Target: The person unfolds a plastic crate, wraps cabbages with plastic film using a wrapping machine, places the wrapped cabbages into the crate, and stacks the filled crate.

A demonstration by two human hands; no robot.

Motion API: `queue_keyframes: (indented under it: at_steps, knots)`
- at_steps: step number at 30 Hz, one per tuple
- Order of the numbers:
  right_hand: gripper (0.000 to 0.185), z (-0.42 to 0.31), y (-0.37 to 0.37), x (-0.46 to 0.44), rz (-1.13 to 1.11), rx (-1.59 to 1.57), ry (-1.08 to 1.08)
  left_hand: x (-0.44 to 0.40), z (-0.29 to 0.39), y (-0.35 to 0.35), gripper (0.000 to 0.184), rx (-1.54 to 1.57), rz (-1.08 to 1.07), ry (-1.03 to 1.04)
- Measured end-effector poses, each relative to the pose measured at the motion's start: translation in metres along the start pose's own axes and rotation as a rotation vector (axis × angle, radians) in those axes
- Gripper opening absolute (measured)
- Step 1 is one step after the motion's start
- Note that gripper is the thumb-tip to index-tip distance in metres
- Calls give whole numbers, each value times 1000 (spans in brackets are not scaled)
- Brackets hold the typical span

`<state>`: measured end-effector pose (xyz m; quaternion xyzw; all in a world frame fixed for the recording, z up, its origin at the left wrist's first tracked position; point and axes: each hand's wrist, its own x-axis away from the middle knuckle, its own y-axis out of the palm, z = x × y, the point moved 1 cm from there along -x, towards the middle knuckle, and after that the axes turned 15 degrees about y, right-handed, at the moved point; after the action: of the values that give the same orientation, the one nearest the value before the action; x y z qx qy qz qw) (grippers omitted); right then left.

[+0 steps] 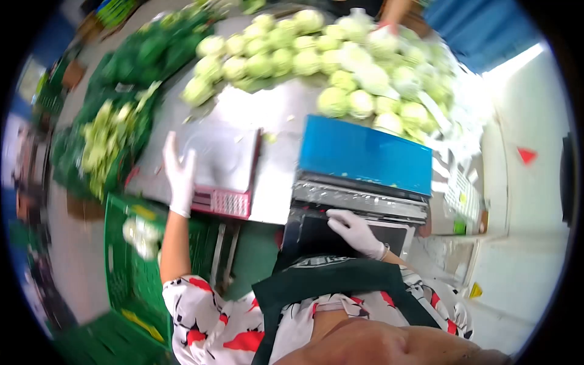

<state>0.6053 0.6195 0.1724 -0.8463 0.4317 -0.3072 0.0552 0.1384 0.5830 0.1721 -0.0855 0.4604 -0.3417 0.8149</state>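
Note:
My left hand (pixel 180 179), in a white glove, is held at the left edge of a weighing scale (pixel 222 159) with a pink keypad. Its fingers are stretched and the thumb stands apart, with nothing held. My right hand (pixel 358 234), also gloved, lies with fingers extended over the dark front part of a wrapping machine (pixel 359 199). Whether it presses on that surface I cannot tell. A blue panel (pixel 365 155) forms the machine's back part. Behind the scale, many pale green cabbages (pixel 283 61) are piled on the metal table (pixel 274 182).
Wrapped cabbages (pixel 371 79) lie at the back right, where another person's hand (pixel 389 27) reaches in. Green net sacks (pixel 152 55) line the left side, one holding loose leaves (pixel 109 140). A green crate (pixel 137 283) with white-wrapped produce (pixel 143 237) stands below my left arm.

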Motion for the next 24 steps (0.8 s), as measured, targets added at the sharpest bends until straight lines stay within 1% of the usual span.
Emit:
queue_keyframes:
  at_steps: [2,3,4,6,8,10,11,12,13,14,15,16,17,19,21,22,24]
  knots:
    - [36,1,-18,3,-36,-25,45,-23,37,82,65,211,-226,49]
    - [34,0,-33,4,-41,-81,53,-32,50,126,65,370,-296,-46]
    - [33,1,-54,2,7,-108,37,-44,64,172,65,520,-366,-145]
    - [31,11,-96,-11,81,-156,21,-69,84,262,64,745,-433,-381]
    - [27,19,-145,-35,153,-206,89,-91,87,347,68,776,-596,-392]
    - [27,27,-191,-72,321,-279,-23,-105,111,420,73,879,-646,-582]
    - [27,26,-215,-94,440,-192,-84,-108,117,457,75,969,-657,-749]
    - [28,18,-240,-114,512,-121,-105,-113,122,491,76,1070,-656,-906]
    - [31,26,-254,-145,583,-145,-102,-114,126,520,78,1148,-651,-1077]
    - [33,30,-268,-179,621,-106,-162,-116,134,545,82,1109,-628,-1114]
    - [35,27,-282,-213,659,-63,-224,-119,144,568,87,1074,-601,-1148]
    - [34,21,-294,-248,718,31,-347,-118,150,583,91,1037,-573,-1182]
    - [33,12,-304,-282,774,123,-471,-117,153,592,93,1020,-567,-1166]
    - [45,-22,-322,-327,592,73,-229,-125,162,600,97,985,-559,-1125]
    - [45,-9,-319,-402,683,205,-190,-133,172,594,97,920,-565,-1169]
    - [45,-5,-314,-425,729,273,-172,-136,174,591,97,891,-567,-1189]
    - [55,-8,-296,-420,751,309,-137,-134,162,591,94,931,-550,-1175]
